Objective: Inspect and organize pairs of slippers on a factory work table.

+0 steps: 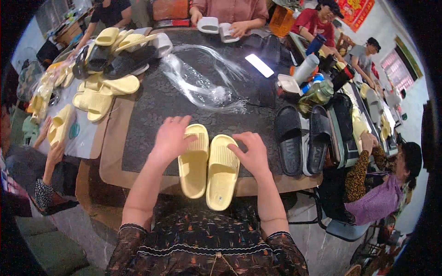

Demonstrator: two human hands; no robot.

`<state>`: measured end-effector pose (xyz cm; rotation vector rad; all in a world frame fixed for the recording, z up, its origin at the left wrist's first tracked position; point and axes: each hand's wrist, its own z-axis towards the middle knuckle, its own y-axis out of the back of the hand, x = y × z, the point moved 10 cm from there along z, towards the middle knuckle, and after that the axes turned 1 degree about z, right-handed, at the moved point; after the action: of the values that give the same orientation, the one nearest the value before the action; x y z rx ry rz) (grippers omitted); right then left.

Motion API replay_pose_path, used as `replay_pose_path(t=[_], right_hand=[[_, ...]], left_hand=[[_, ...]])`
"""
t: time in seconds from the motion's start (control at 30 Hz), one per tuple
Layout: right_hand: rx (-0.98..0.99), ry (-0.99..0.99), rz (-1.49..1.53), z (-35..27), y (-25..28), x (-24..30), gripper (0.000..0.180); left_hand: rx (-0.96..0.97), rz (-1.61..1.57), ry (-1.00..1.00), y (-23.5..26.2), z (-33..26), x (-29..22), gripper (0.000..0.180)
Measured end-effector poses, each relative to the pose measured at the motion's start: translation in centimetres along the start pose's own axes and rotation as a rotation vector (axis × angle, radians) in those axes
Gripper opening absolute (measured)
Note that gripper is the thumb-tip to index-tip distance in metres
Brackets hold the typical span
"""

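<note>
Dark patterned mat (138,129) covers most of a brown-edged table (115,168); crumpled clear plastic (198,92) lies mid-mat, w/ a lit phone (259,65) far right of it. Black slippers (290,142) stand near right, bottles (306,69) etc. beyond; far left, a heap of yellow & black slippers (110,53). Other ppl work round the room; one at the far side holds pale grey slippers (208,25).

Yellow pair (223,181) sits at the near edge, side by side, heels overhanging. L hand (171,138): thumb by the left strap, apart from fingers, which stay close together. R hand (252,152): thumb & fingers spread, thumb by the right strap (how firmly either touches, can't tell).

Hard to see: straps' undersides, partly hidden L fingertips, far person's head (cut off), stuff at the dark fisheye rim.
</note>
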<state>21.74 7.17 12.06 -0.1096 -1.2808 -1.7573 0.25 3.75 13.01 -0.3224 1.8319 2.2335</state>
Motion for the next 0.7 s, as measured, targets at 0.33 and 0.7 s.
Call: replay_pose_path(t=[0.33,0.7], right_hand=[[0.434,-0.140,-0.262,2.7,-12.6,-2.5,0.024],[-0.072,-0.273,0.088,1.8,-7.8,-3.5,0.014]], left_hand=[[0.217,-0.094,-0.134,-11.3,3.8,0.0,0.035],[-0.034,-0.601,-0.004,-9.3,3.3,0.7,0.018]])
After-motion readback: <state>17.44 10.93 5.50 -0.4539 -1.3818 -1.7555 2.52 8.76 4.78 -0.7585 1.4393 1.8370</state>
